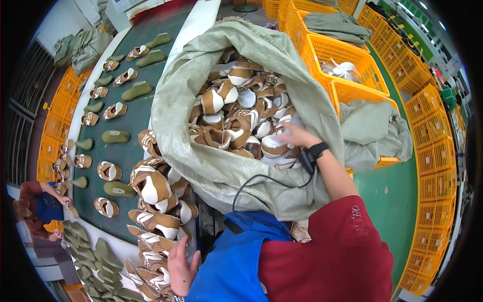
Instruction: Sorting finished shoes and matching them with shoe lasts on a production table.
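Note:
A large grey-green woven sack [201,146] lies open before me, full of brown and white shoe uppers [236,108]. My right hand [297,136] reaches into the sack's mouth and closes on one of the uppers; a black band sits on that wrist and a cable trails from it. My left hand [181,267] rests low, fingers spread, on a stack of brown and white uppers [153,201] piled beside the sack. I wear a red sleeve and a blue apron.
A dark green conveyor [126,146] on the left carries uppers and olive green shoe lasts [115,136]. Another person's hands [65,201] work at its left edge. Orange crates [342,55] holding grey-green sacks stand on the right, over a green floor.

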Demonstrator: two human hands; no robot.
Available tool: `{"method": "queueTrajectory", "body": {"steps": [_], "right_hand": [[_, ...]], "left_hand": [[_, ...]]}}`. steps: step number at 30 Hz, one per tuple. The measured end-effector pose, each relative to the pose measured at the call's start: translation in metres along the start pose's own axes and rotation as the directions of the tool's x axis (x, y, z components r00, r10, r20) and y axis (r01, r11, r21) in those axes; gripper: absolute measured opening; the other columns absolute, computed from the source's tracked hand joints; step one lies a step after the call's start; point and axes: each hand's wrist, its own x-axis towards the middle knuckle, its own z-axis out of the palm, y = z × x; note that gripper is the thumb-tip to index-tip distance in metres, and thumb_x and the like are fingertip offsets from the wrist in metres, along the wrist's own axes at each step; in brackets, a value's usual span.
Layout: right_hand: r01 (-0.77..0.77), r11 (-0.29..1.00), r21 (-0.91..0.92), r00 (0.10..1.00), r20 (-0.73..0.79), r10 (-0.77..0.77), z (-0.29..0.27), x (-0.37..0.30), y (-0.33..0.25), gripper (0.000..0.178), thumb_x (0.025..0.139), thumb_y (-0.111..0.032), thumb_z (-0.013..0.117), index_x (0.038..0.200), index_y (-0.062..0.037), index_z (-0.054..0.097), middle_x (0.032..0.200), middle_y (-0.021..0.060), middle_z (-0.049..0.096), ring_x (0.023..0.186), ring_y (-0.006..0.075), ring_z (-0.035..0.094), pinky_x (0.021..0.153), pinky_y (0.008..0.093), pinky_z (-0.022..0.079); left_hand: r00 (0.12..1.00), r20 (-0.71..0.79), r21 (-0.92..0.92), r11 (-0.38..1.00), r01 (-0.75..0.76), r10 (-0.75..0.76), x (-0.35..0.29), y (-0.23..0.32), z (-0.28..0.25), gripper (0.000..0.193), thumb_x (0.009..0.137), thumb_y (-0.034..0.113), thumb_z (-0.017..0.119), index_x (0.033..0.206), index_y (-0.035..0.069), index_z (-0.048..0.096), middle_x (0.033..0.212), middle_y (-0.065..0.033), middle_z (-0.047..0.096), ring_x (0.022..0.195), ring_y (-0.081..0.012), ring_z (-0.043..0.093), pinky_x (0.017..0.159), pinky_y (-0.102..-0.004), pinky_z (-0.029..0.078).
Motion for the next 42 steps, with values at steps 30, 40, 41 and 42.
{"method": "queueTrajectory", "body": {"steps": [30, 40, 41, 42], "right_hand": [[0.454, 0.832, -0.318, 0.883, 0.286, -0.372, 0.063, -0.098, -0.142, 0.05, 0.073, -0.046, 0.062, 0.102, -0.0062, 0.054, 0.08, 0.0178, 0.061, 0.077, 0.0354, 0.06, 0.065, 0.0432, 0.047], [0.364, 0.93, 0.041, 0.785, 0.524, -0.331, 0.103, -0.134, -0.144, 0.064, 0.081, -0.055, 0.049, 0.112, 0.0013, 0.053, 0.1, 0.0241, 0.058, 0.095, 0.0376, 0.055, 0.082, 0.0399, 0.044], [0.333, 0.942, 0.036, 0.847, 0.427, -0.316, 0.093, -0.142, -0.133, 0.063, 0.082, -0.054, 0.048, 0.114, 0.0001, 0.052, 0.102, 0.0231, 0.058, 0.095, 0.0376, 0.055, 0.082, 0.0396, 0.044], [0.209, 0.978, -0.018, 0.859, 0.482, -0.175, 0.076, -0.147, -0.128, 0.057, 0.084, -0.05, 0.048, 0.112, -0.0012, 0.055, 0.102, 0.0214, 0.059, 0.094, 0.035, 0.056, 0.082, 0.0372, 0.044]], "left_hand": [[0.954, 0.064, 0.281, 0.912, -0.3, 0.294, 0.104, 0.019, 0.082, 0.094, 0.059, 0.018, 0.076, 0.137, 0.022, 0.023, 0.099, -0.0166, 0.051, 0.076, -0.0326, 0.058, 0.064, -0.0409, 0.047], [0.995, -0.018, -0.155, 0.982, -0.104, 0.103, 0.105, -0.02, 0.103, 0.027, 0.07, 0.011, 0.056, 0.096, 0.006, 0.05, 0.075, -0.0212, 0.06, 0.074, -0.0397, 0.058, 0.068, -0.0472, 0.046], [0.999, 0.021, 0.019, 0.999, -0.04, 0.04, 0.101, -0.02, 0.103, 0.028, 0.07, 0.014, 0.057, 0.097, 0.007, 0.051, 0.076, -0.0204, 0.06, 0.073, -0.0382, 0.058, 0.067, -0.046, 0.047], [0.999, 0.049, 0.195, 0.981, 0.014, -0.024, 0.097, -0.02, 0.105, 0.03, 0.07, 0.017, 0.058, 0.098, 0.007, 0.051, 0.078, -0.0196, 0.061, 0.072, -0.0367, 0.059, 0.066, -0.0448, 0.047]]}}
